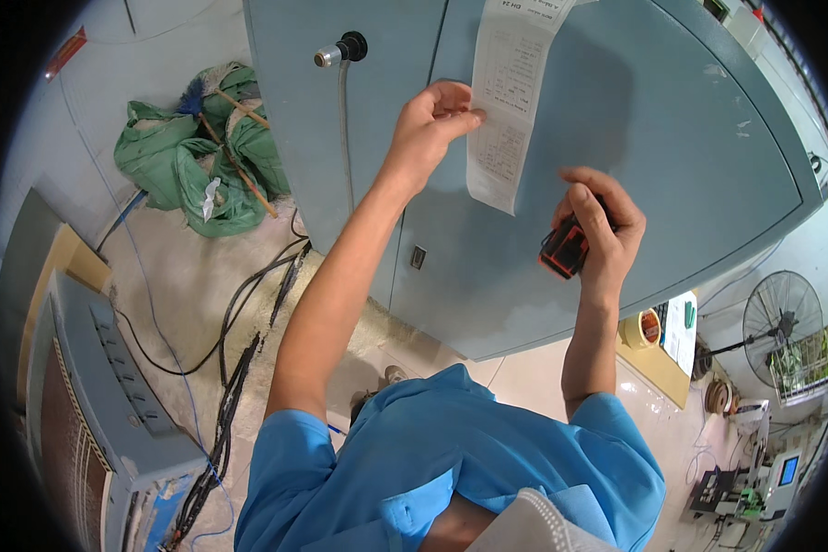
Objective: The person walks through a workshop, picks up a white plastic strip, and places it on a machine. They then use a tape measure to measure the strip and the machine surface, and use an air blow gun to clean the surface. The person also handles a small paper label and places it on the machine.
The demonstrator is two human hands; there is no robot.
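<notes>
My left hand (432, 129) is raised at the blue-grey metal cabinet (561, 276), its thumb and fingers pinching the left edge of a long strip of printed paper (506, 129). The strip hangs down in front of the cabinet face, its lower end curling, and its top runs out of view. To the right of the paper, my right hand (607, 221) is closed round a boxy black tape measure (564, 247) with red trim. Fingers cover part of it, and no blade shows. A gap separates this hand from the strip.
A metal fitting with a cable (340, 51) juts from the cabinet's left part. Green sacks (193, 166) lie at the far left, and black cables (235, 368) cross the floor. Lower left stands a grey machine (129, 396); a yellow tape roll (639, 329) and a fan (782, 322) are right.
</notes>
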